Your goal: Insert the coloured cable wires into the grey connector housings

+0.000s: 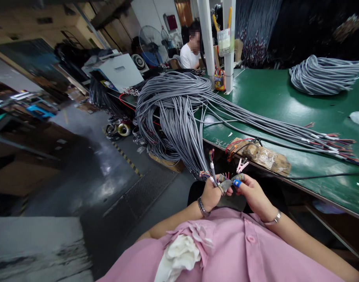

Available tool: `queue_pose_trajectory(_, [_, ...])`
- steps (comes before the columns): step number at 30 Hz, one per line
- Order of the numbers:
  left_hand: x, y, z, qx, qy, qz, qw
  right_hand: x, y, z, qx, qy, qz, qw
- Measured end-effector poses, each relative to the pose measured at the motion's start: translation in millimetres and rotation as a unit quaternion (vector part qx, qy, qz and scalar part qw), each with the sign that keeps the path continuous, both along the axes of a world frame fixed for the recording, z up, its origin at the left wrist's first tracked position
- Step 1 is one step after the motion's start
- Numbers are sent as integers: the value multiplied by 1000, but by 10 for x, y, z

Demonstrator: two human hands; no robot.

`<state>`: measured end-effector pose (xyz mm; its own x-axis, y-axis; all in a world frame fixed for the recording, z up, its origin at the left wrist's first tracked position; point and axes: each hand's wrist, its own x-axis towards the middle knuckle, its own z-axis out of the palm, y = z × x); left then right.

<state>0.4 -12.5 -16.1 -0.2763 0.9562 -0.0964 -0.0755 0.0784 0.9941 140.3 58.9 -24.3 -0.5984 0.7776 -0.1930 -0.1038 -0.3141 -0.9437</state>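
Note:
My left hand point(212, 194) is closed around the ends of grey cables point(213, 169), close in front of my body. Thin coloured wires stick out of the stripped ends, and a white band sits below one of them. My right hand point(253, 192) meets it from the other side, thumb and fingers pinched together. What lies between those fingertips is too small to make out. Wraps cover several fingertips, and a blue band point(237, 183) circles my right thumb. A pink clothespin point(242, 166) shows just beyond the right fingers.
A big heap of grey cables point(173, 90) hangs over the green table's point(264, 94) edge, with stripped ends stretching right. A coiled bundle point(323, 76) lies at the back right. A taped block point(261, 156) lies at the near edge. Beyond a white post point(207, 39), a person point(188, 55) sits.

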Motion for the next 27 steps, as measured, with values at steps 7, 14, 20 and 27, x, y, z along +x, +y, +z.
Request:
queue_pose_trajectory(7, [8,14,-13,-2,-10,30,999,7,-28,-16,-39,38,-4,998])
queue_pose_trajectory(14, [23,59,27,14,-77,40,996,50,189,-163,-148,115,-38,982])
queue_pose_trajectory(20, [117,170,136,4,-86,21,996,-30,474,-157,-151,124,-4,981])
queue_pose_trajectory(27, [172,245,113,-18,-78,32,996,-148,478,-111,-148,172,-69,972])
